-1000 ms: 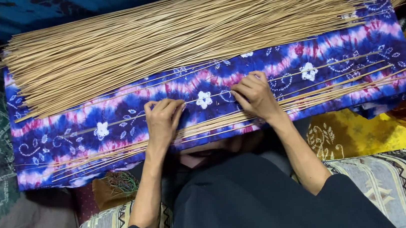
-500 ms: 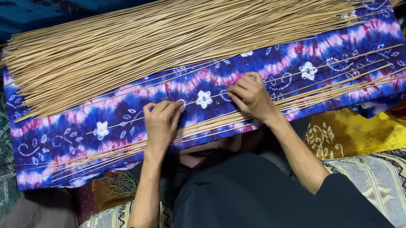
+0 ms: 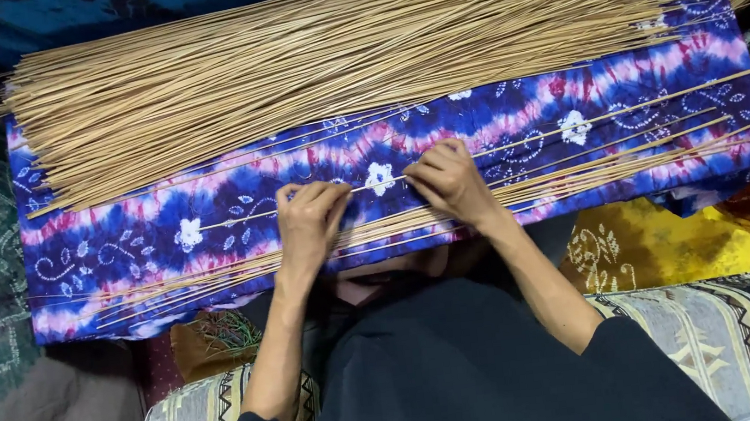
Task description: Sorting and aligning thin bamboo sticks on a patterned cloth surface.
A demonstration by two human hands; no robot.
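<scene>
One thin stick [image 3: 516, 142] lay across the tie-dyed cloth [image 3: 120, 256], pinched by both the left hand [image 3: 309, 219] and right hand [image 3: 448, 178]. Few sticks [image 3: 577, 185] lay sorted near; the big pile [image 3: 331, 57] beyond looked untouched.

Thin tan stick [image 3: 516, 142], lying lengthwise across blue-pink tie-dye cloth [image 3: 209, 219], pinched by fingers

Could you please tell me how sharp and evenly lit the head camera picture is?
Head view: the thin sticks and tie-dye cloth are sharp and brightly lit; both the left hand and right hand show no motion blur; the corners fall into shadow; no glare.
</scene>
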